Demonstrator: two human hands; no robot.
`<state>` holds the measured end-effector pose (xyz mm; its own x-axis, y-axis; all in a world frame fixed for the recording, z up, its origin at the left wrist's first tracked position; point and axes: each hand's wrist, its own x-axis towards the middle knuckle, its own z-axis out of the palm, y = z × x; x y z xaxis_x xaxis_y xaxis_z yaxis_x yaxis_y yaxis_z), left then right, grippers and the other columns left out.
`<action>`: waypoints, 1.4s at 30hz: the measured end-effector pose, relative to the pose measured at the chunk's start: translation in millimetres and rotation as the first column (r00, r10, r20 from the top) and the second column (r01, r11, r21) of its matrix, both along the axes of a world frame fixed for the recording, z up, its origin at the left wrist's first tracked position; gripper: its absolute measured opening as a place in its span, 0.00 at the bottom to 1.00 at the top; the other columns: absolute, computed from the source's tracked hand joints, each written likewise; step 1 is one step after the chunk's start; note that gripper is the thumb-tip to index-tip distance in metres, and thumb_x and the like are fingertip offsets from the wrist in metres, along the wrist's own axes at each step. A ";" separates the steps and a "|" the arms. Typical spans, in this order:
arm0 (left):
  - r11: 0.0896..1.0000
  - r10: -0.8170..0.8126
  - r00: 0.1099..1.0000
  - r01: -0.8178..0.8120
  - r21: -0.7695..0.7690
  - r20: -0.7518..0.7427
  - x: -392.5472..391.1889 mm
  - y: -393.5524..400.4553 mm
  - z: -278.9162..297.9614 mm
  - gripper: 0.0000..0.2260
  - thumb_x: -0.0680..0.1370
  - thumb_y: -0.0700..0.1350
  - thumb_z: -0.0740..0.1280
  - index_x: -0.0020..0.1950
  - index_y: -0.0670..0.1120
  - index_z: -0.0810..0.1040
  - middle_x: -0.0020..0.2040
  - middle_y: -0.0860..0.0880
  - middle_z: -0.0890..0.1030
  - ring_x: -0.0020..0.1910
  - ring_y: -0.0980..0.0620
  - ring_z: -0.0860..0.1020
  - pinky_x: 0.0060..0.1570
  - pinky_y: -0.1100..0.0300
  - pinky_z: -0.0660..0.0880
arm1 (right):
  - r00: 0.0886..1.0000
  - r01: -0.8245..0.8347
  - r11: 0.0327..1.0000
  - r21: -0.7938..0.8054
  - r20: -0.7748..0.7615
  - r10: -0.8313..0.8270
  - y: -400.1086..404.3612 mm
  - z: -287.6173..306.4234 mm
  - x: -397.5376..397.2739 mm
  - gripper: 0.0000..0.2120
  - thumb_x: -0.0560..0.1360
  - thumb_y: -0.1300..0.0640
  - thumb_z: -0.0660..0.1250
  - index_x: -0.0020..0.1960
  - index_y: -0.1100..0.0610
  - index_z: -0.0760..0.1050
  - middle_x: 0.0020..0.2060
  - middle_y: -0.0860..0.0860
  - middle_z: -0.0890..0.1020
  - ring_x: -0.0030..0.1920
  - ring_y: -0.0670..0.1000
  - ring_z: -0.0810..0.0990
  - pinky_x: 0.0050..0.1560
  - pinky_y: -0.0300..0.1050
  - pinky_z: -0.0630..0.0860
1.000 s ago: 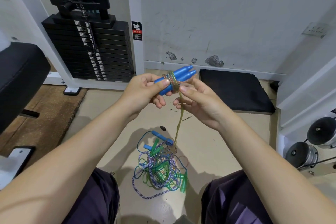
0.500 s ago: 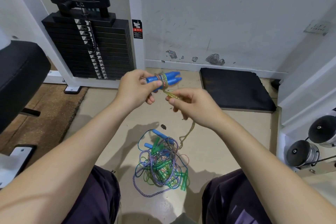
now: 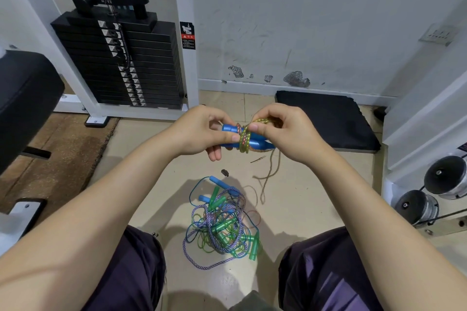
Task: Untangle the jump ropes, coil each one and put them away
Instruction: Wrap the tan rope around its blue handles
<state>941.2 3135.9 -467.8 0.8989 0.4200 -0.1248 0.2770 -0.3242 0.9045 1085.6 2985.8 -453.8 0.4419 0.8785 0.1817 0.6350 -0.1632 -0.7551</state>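
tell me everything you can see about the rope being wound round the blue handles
The yellow-green rope looks like glossy, translucent plastic cord with reddish flecks. Several turns of it wrap crosswise around the pair of blue handles, which lie side by side and roughly level. The left hand grips the handles; the right hand pinches the cord at the top of the wrap. A loose tail hangs down below the right hand to the floor.

Two bare forearms reach forward from the lower corners and meet at centre, above dark-clothed knees. The left hand (image 3: 202, 131) curls its thumb and fingers around a pair of blue plastic jump-rope handles (image 3: 255, 140). The right hand (image 3: 285, 131) pinches the yellow-green glittery cord (image 3: 244, 139) wound around them between thumb and bent fingers.
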 end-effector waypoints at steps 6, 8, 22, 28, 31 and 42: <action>0.980 0.174 0.985 -0.173 0.095 -0.009 3.2 1.2 -8.7 0.08 0.77 0.43 0.72 0.51 0.39 0.78 0.36 0.40 0.84 0.24 0.49 0.79 0.28 0.56 0.79 | 0.998 0.027 0.994 -0.109 -0.046 -0.032 0.9 0.8 -0.7 0.12 0.74 0.51 0.72 0.38 0.58 0.77 0.22 0.43 0.69 0.23 0.42 0.64 0.26 0.34 0.60; 0.953 0.297 0.953 -0.299 0.037 0.052 4.6 2.9 -9.0 0.07 0.78 0.42 0.71 0.50 0.40 0.77 0.36 0.41 0.83 0.23 0.51 0.78 0.26 0.59 0.78 | 0.995 0.011 0.992 -0.126 -0.093 -0.023 0.7 1.9 -0.9 0.14 0.73 0.49 0.72 0.39 0.60 0.78 0.19 0.43 0.65 0.21 0.44 0.60 0.24 0.35 0.57; 0.789 0.532 0.812 -0.372 -0.490 0.241 8.2 -1.8 -4.2 0.11 0.80 0.44 0.68 0.55 0.36 0.78 0.41 0.40 0.83 0.28 0.52 0.79 0.31 0.63 0.78 | 0.992 0.079 0.989 -0.125 -0.091 -0.091 13.1 -21.6 -12.6 0.09 0.82 0.53 0.59 0.51 0.54 0.78 0.27 0.43 0.69 0.30 0.42 0.67 0.33 0.40 0.63; 0.842 0.331 0.899 -0.144 -0.520 0.286 6.3 -13.5 1.8 0.11 0.78 0.39 0.68 0.58 0.35 0.77 0.43 0.39 0.83 0.29 0.50 0.81 0.31 0.64 0.79 | 0.987 0.101 0.982 -0.158 -0.106 -0.119 15.8 -31.2 -13.5 0.09 0.79 0.54 0.65 0.41 0.52 0.80 0.25 0.48 0.74 0.24 0.41 0.70 0.31 0.40 0.68; 0.835 0.451 0.857 -0.307 -0.456 0.249 5.5 -4.4 -2.0 0.07 0.76 0.39 0.71 0.52 0.39 0.79 0.43 0.39 0.82 0.28 0.50 0.81 0.31 0.63 0.79 | 0.989 0.055 0.991 -0.121 -0.129 -0.070 14.9 -27.9 -20.3 0.09 0.77 0.53 0.68 0.41 0.54 0.81 0.24 0.47 0.75 0.25 0.41 0.70 0.31 0.37 0.68; 0.974 0.225 0.974 -0.225 0.009 0.019 6.5 -1.7 -7.6 0.09 0.73 0.40 0.75 0.51 0.40 0.81 0.29 0.50 0.80 0.25 0.50 0.80 0.32 0.55 0.81 | 0.993 0.018 0.999 0.050 0.112 -0.023 2.4 -1.3 -4.6 0.09 0.69 0.52 0.76 0.37 0.55 0.79 0.31 0.47 0.78 0.31 0.43 0.71 0.34 0.40 0.68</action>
<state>947.7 3134.1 -475.4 0.7834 0.6129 -0.1036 0.3277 -0.2657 0.9067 1081.0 2988.2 -455.1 0.4341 0.8583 0.2737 0.7134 -0.1420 -0.6862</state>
